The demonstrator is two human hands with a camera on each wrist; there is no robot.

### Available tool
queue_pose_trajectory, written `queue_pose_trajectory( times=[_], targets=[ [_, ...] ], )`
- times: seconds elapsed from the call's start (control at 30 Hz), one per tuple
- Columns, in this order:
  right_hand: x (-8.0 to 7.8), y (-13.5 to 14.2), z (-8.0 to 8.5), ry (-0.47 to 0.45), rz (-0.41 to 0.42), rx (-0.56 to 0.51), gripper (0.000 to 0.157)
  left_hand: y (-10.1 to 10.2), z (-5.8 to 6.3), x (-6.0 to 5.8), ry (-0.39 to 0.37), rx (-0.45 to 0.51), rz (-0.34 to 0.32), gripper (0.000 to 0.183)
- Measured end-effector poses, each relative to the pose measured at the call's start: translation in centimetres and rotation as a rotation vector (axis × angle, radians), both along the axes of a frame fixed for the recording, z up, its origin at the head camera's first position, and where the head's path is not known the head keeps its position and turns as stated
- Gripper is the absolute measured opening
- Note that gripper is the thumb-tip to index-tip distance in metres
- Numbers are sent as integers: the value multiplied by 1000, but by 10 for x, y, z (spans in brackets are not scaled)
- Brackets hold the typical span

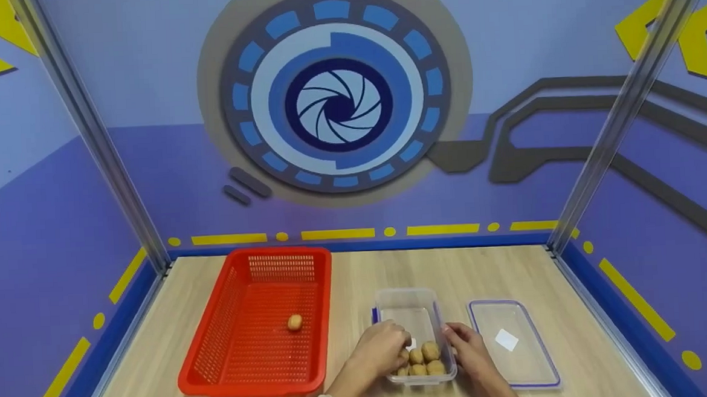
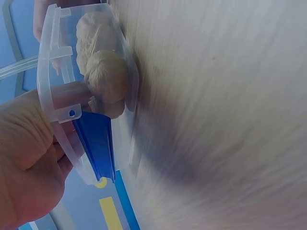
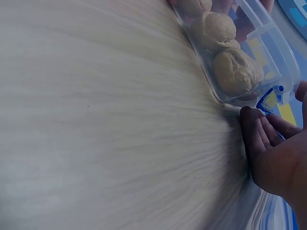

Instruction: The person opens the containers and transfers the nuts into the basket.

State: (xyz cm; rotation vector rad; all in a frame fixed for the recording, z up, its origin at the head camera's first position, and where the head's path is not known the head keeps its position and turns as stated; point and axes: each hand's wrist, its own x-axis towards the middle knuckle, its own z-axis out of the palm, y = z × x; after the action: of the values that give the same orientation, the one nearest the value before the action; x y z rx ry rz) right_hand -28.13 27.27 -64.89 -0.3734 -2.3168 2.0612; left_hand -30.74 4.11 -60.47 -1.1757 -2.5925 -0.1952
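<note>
A clear plastic food container (image 1: 408, 298) with blue side latches stands on the table, with several walnuts (image 1: 430, 350) gathered in its near end. My left hand (image 1: 380, 346) reaches over its left wall, fingers curled down on a walnut inside; the fingertips are partly hidden. In the left wrist view, those fingers show through the plastic beside a walnut (image 2: 108, 76), above the blue latch (image 2: 96, 143). My right hand (image 1: 471, 351) holds the container's right side, thumb by the rim. Its fingers (image 3: 261, 129) lie against the outer wall near the base in the right wrist view.
A red plastic basket (image 1: 190, 376) stands on the left of the table with one walnut (image 1: 294, 322) in it. To the right lies the clear lid (image 1: 528, 362) with a blue-purple edge and a white label (image 1: 507, 340). Panel walls with metal posts surround the table.
</note>
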Motion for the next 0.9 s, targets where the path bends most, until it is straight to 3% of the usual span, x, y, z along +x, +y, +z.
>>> queue_pose_trajectory(
  times=[0.23,0.63,0.9],
  targets=[
    [1,2,0,-25,4,-1,49,1,-1,0,-90,5,11,16],
    [4,4,2,-19,11,13,52,1,-1,0,-130,9,4,22],
    [2,2,-2,50,22,28,45,-3,7,3,-131,73,-2,23]
  ],
)
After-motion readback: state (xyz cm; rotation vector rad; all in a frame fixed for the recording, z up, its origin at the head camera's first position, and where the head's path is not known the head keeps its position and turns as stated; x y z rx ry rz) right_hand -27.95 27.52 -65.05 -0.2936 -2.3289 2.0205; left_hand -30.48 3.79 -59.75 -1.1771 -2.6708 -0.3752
